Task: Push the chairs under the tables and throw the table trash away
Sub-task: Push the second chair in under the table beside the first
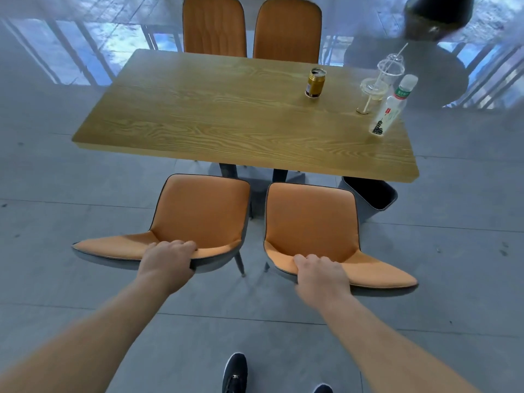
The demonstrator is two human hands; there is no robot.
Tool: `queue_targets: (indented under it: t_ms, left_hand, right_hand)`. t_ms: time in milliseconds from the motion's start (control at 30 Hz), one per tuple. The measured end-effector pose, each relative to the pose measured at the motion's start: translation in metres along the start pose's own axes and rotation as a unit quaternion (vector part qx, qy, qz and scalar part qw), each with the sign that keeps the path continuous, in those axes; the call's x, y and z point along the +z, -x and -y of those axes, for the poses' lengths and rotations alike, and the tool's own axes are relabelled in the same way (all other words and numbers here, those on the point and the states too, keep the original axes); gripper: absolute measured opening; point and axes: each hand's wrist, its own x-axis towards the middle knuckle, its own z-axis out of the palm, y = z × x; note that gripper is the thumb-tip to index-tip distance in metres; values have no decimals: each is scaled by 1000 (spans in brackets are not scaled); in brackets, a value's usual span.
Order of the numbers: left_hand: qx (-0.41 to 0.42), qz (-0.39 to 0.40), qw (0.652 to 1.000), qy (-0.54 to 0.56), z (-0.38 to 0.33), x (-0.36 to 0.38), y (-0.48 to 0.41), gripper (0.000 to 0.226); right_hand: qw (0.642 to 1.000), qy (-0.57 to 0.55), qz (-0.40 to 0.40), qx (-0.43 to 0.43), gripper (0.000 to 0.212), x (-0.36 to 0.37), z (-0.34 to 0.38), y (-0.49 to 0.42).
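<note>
Two orange chairs stand side by side at the near side of a wooden table. My left hand grips the top of the backrest of the left chair. My right hand grips the backrest top of the right chair. Both seats sit just short of the table's near edge. On the table's right part stand a gold can, a clear plastic cup with a straw and a plastic bottle with a white cap.
Two more orange chairs are tucked in at the far side. A dark bin stands on the floor under the table's near right corner. A dark round table and seat are at the far right. Grey tiled floor surrounds everything; my shoe shows below.
</note>
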Motion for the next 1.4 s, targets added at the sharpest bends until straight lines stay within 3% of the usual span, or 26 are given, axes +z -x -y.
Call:
queue_targets:
  t_ms: [167,367,500,633,800,933,1233,1400]
  left_hand:
    - [103,-41,994,-8,13,8,-10,12]
    - [132,-76,988,34,18,11,-7,9]
    - [177,-103,977,51,21,10,-7,21]
    - [214,-100,970,50,17,8,-7,36]
    - [217,-105,969,50,11,11,-5,35]
    - [193,-110,974,51,7,9,-2,31]
    - [172,-109,978,36,2,10,0,18]
    - [202,-114,972,28,8,12,-4,18]
  right_hand:
    - [1000,23,-13,0,13,10,-2,0]
    - [999,40,-20,-1,21,8,1,2]
    - [998,26,-30,-52,22,2,6,-3]
    - [993,18,-35,-113,8,-2,35,-8]
    - [980,18,-56,-189,24,1,40,-8]
    - [986,8,-46,-162,11,0,40,-13]
    - [995,6,-39,-93,10,7,52,-2]
    - [998,1,-34,-61,14,6,57,1]
